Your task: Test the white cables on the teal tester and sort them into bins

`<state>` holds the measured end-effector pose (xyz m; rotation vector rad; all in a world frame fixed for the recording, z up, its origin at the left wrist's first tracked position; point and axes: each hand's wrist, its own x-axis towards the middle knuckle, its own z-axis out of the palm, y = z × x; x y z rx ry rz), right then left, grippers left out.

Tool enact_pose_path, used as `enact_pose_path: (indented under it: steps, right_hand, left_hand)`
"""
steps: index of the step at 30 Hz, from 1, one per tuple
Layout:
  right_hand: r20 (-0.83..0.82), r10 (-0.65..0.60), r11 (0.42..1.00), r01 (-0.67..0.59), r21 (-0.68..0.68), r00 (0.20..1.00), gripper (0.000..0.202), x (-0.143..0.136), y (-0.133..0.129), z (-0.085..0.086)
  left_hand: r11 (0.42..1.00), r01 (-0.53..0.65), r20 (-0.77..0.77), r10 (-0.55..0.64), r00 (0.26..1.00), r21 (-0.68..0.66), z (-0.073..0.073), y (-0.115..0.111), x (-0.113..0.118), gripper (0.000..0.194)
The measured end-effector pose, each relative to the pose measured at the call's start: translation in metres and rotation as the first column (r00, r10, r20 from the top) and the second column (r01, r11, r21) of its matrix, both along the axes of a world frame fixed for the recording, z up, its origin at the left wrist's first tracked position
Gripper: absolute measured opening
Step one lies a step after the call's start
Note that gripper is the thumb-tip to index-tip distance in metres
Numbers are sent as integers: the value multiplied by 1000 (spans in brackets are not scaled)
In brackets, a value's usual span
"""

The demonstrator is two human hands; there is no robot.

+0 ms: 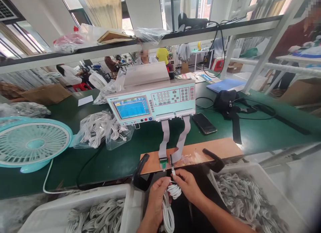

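My left hand [158, 196] is closed around a coiled white cable [168, 214] below the table's front edge. My right hand [187, 184] pinches a white plug [173, 170] at the right-hand test connector [172, 160]. A small bundle of white cable [175, 190] hangs between both hands. Just left of the plug, a green connector board [164, 164] sits on the orange wooden board [200, 149]. Flat grey ribbon cables [165, 137] run from the boards up to a tester [155, 102] with a lit blue screen. Whether the plug is fully seated cannot be made out.
Black clamps [141, 172] grip the wooden board at both ends. Cable-filled bins [130, 199] stand at left and right. A turquoise fan [35, 142], bagged cables [96, 129], phone [205, 123] and black pouch [225, 101] lie around the tester. People sit beyond a shelf [240, 27].
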<state>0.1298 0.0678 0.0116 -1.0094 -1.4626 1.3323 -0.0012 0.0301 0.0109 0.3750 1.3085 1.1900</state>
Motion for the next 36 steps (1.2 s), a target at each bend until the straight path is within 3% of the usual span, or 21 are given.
enact_pose_path:
  steps: [2, 5, 9, 13, 18, 24, 36]
  right_hand:
    - [-35, -5, 999, 4, -34, 999, 24, -1, -1, 3]
    - [-137, 3, 981, -30, -193, 991, 28, -3, -1, 9]
    - [-255, -9, 910, -98, -403, 967, 34, -5, 1, 17]
    - [-341, -47, 858, -137, -496, 939, 38, -8, 4, 21]
    - [-344, -33, 867, -145, -477, 938, 38, -8, 4, 22]
    - [-241, 42, 899, -142, -414, 970, 37, -4, 6, 24]
    - [-224, 34, 910, -123, -396, 974, 42, -2, 7, 25]
  left_hand:
    - [995, 2, -160, 14, 987, 99, -1, 0, 2, 33]
    - [976, 41, -318, 29, 948, 213, 0, -2, 1, 29]
    - [986, 85, -257, -45, 965, 146, 10, -3, -2, 35]
    - [976, 179, -206, -151, 967, 122, 21, 0, -6, 34]
    - [932, 326, -360, -254, 898, 156, 24, 2, -9, 33]
    - [957, 163, -362, -68, 930, 241, 19, 2, -4, 31]
    - [971, 56, -215, -4, 977, 234, 10, 8, -5, 28]
